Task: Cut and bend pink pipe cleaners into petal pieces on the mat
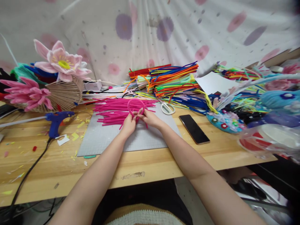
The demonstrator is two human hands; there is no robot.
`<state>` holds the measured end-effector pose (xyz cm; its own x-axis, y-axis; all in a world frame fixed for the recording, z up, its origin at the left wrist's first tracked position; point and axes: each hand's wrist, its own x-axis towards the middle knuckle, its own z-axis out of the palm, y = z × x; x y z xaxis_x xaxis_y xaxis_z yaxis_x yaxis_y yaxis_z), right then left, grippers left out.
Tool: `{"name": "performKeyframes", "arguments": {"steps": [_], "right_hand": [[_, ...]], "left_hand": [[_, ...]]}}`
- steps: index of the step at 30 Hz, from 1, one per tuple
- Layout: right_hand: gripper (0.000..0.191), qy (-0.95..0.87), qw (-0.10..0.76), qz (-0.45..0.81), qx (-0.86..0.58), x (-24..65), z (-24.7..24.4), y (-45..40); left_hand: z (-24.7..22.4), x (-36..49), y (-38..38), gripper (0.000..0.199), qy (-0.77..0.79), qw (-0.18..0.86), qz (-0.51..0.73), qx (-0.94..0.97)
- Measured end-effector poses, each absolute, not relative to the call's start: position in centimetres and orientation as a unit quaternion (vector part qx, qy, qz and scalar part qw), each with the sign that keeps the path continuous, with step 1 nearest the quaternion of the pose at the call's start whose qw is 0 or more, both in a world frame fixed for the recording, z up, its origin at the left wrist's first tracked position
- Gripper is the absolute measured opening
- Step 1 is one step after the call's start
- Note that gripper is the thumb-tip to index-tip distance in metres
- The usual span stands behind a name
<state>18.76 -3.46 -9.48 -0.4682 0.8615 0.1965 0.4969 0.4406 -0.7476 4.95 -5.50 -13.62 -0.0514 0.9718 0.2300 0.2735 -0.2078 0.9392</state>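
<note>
A magenta pipe cleaner point(136, 100) is bent into a round loop, its ends crossing at the bottom. My left hand point(129, 124) pinches it at the lower left of the crossing, and my right hand point(149, 118) pinches it at the lower right. Both sets of fingertips meet close together there, with two short tails poking out below. Behind and under the loop lies a spread pile of magenta pipe cleaners point(110, 114) on a grey cutting mat point(145, 140). White-handled scissors point(168, 108) rest at the mat's upper right corner.
A blue glue gun point(56, 122) with its cord stands at left among yellow scraps. A black phone point(194, 129) lies right of the mat. Bundles of coloured pipe cleaners point(173, 78) line the back. Pink flowers point(62, 61) and a blue decorated piece point(225, 121) flank the workspace.
</note>
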Motion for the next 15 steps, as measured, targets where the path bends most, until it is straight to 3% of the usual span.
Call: {"name": "performKeyframes", "arguments": {"steps": [5,8,15], "right_hand": [[0.015,-0.7,0.399,0.452,-0.383,18.5,-10.2,-2.9],[0.025,-0.669,0.439,0.463,-0.382,18.2,-10.4,-2.9],[0.027,-0.698,0.387,0.44,-0.412,18.0,-11.1,-2.9]], "left_hand": [[-13.2,4.9,-5.2,0.027,0.486,0.469,0.559,0.481],[-12.6,5.0,-5.5,0.028,0.465,0.516,0.579,0.426],[-12.0,5.0,-6.1,0.022,0.456,0.55,0.556,0.425]]}}
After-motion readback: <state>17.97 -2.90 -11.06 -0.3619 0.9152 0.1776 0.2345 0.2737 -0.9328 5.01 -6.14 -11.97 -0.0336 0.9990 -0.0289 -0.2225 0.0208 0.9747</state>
